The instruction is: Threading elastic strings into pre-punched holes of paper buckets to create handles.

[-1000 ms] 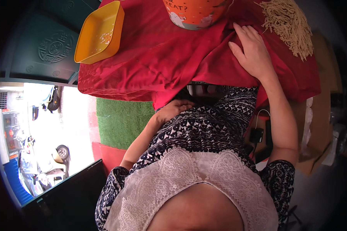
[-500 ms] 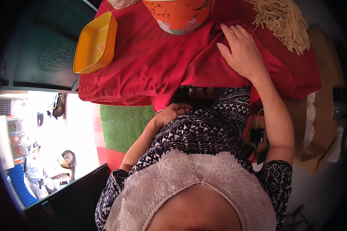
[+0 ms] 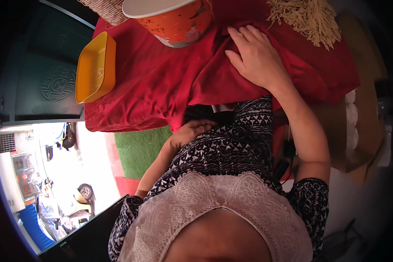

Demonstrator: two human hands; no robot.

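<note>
On the red cloth over the table, my right hand lies flat with its palm down. Its fingers are stretched out and the thumb stands apart, with nothing held. My left hand rests on my lap against the patterned dress, below the table's near edge. Its fingers lie loosely outstretched and hold nothing that I can see. Left of my right hand stands an orange bucket with a white inside. A bundle of beige yarn strands lies beyond that hand, to the right.
A yellow plastic tray sits at the table's left edge. Behind it is a woven, cord-wrapped item, partly cut off. Green turf matting covers floor below. Dark green doors stand left; brown cardboard is at the right.
The whole view has shifted, so the bucket, tray and yarn appear farther left. More of the bucket's inside shows. Both hands keep their places on the cloth and the lap.
</note>
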